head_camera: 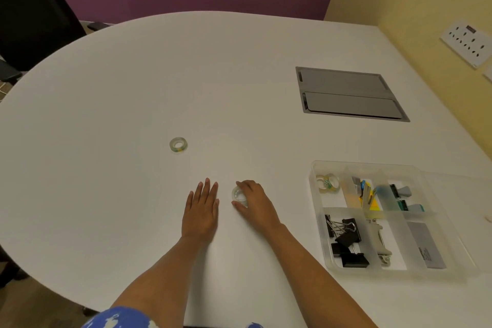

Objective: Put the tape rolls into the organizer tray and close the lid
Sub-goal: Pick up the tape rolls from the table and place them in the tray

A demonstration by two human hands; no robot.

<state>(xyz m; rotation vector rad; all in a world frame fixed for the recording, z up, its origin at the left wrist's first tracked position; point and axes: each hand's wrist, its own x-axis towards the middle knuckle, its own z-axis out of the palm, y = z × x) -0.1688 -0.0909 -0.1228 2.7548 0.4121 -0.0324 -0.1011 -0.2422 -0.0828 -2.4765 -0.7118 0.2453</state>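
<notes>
My right hand (254, 201) is curled around a clear tape roll (239, 195) that rests on the white table, thumb and fingers on its rim. My left hand (201, 210) lies flat on the table just left of it, fingers together, holding nothing. A second clear tape roll (178, 144) with a yellow-green core lies alone farther out to the left. A third tape roll (328, 182) sits in the back-left compartment of the clear organizer tray (315, 168) at the right. The tray's clear lid (458, 181) lies open on its right side.
The tray also holds black binder clips (346, 242), a stapler (382, 245), coloured notes and a grey box. A grey cable hatch (348, 93) is set into the table at back right. A yellow wall with sockets (468, 42) borders the right; a black chair (32, 8) stands at back left.
</notes>
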